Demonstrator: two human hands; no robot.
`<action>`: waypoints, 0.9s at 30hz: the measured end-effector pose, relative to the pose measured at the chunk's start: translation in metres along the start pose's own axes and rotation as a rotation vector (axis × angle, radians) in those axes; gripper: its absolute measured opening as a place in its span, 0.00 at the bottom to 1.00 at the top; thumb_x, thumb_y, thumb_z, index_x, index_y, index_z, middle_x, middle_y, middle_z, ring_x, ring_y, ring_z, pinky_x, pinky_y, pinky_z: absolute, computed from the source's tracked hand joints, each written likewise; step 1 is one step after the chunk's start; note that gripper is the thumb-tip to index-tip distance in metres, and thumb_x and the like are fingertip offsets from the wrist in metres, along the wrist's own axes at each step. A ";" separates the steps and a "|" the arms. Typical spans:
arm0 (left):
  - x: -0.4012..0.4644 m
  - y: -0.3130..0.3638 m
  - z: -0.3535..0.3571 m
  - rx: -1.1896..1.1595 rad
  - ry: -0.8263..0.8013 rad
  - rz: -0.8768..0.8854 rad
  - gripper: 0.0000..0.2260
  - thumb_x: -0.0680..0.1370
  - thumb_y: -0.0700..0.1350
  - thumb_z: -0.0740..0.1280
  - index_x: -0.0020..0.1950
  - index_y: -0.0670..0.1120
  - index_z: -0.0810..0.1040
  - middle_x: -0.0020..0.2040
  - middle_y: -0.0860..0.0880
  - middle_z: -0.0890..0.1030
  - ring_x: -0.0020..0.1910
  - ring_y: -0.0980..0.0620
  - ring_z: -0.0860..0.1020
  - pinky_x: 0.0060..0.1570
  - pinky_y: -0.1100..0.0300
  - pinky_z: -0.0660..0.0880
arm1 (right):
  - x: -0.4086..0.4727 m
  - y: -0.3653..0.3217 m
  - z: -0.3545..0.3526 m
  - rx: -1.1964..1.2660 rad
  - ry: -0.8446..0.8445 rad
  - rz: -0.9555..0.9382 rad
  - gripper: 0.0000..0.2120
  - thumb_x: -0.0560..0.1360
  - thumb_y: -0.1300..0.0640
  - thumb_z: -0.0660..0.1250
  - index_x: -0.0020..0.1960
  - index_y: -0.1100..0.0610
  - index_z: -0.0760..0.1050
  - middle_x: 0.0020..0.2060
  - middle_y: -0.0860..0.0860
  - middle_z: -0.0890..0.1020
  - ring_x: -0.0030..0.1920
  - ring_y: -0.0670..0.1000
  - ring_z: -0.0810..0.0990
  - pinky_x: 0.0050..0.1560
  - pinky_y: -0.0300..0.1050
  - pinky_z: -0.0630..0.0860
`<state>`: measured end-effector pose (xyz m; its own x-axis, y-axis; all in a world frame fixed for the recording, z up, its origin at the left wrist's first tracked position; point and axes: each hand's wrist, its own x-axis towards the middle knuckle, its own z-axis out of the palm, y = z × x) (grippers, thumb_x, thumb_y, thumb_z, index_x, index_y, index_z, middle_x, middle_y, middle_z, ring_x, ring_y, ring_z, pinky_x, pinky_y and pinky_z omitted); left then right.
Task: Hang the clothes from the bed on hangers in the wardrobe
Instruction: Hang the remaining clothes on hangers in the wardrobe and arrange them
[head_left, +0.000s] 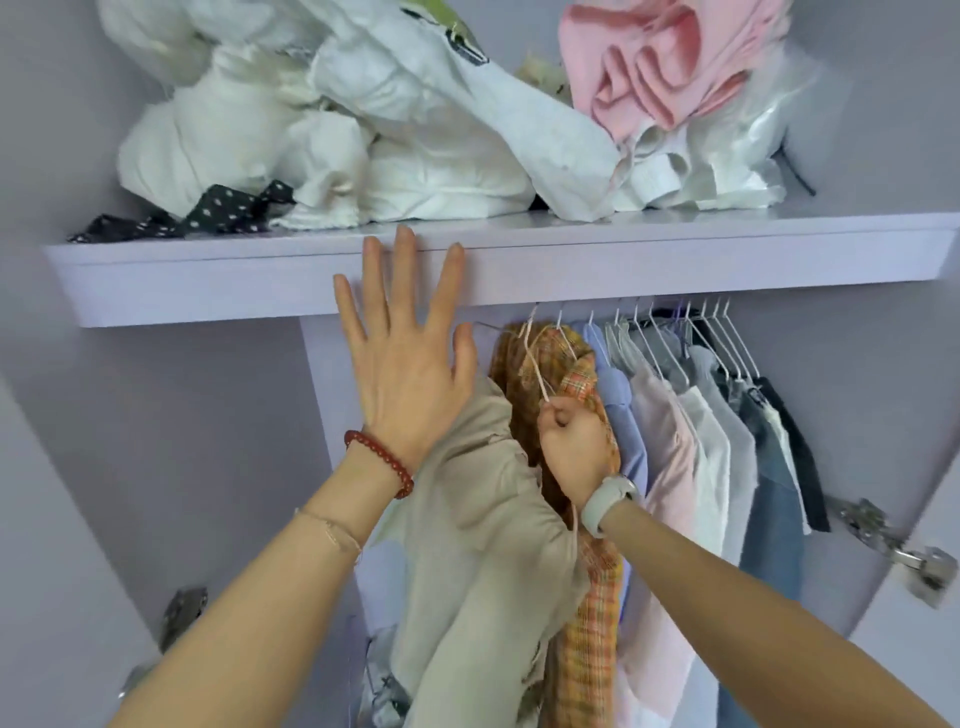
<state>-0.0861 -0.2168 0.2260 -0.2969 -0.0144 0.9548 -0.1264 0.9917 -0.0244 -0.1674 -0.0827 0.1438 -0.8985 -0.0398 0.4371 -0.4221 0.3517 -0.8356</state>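
The left hand (402, 364) is raised flat in front of the shelf (675, 260), its fingers (402, 265) straight and spread, released and holding nothing; the fingertips overlap the shelf's front edge, though whether they touch it cannot be told; a red bead bracelet (379, 460) circles that wrist. The right hand (569, 441) is clenched, fingers curled round the lower wire of a white hanger (537, 364) whose hook reaches up toward the rail under the shelf; a white watch (605, 501) sits on that wrist. An orange plaid shirt (571, 379) hangs on this hanger, just behind the right hand, its tail dropping below the forearm. A beige garment (483, 545) hangs just left of the plaid shirt, between the two forearms, touching the left wrist. To the right, a row of hung clothes (727, 441) on white hangers fills the rail: blue, pink, white, grey, denim, dark. On the shelf lies a heap of white fabric (337, 130), a pink cloth (660, 67) at right, and a black dotted cloth (208, 213) at left. Metal hinges (914, 561) show on the wardrobe's right side.
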 end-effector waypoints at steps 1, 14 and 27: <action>0.002 -0.003 0.008 0.043 -0.033 -0.005 0.26 0.77 0.48 0.58 0.74 0.48 0.58 0.74 0.37 0.57 0.73 0.36 0.52 0.69 0.38 0.46 | 0.010 -0.003 0.005 0.039 0.032 0.019 0.11 0.73 0.66 0.59 0.34 0.60 0.76 0.28 0.58 0.77 0.32 0.57 0.74 0.36 0.48 0.70; 0.001 -0.013 0.029 0.291 -0.107 0.014 0.31 0.77 0.57 0.58 0.76 0.47 0.53 0.74 0.35 0.56 0.72 0.34 0.49 0.68 0.37 0.46 | 0.061 0.037 0.033 -0.006 -0.113 0.212 0.11 0.76 0.64 0.58 0.48 0.64 0.79 0.45 0.61 0.81 0.48 0.61 0.76 0.40 0.40 0.64; -0.080 0.056 0.030 -0.191 -0.215 -0.037 0.24 0.74 0.48 0.58 0.71 0.49 0.64 0.72 0.41 0.63 0.72 0.41 0.56 0.68 0.37 0.49 | -0.030 0.063 -0.081 -0.546 0.155 -0.464 0.22 0.74 0.55 0.53 0.65 0.62 0.70 0.63 0.61 0.73 0.64 0.59 0.68 0.66 0.56 0.65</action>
<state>-0.0980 -0.1636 0.1390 -0.4918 -0.0572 0.8689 0.0341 0.9958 0.0848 -0.1576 0.0168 0.1052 -0.5972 -0.1796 0.7817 -0.5989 0.7482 -0.2856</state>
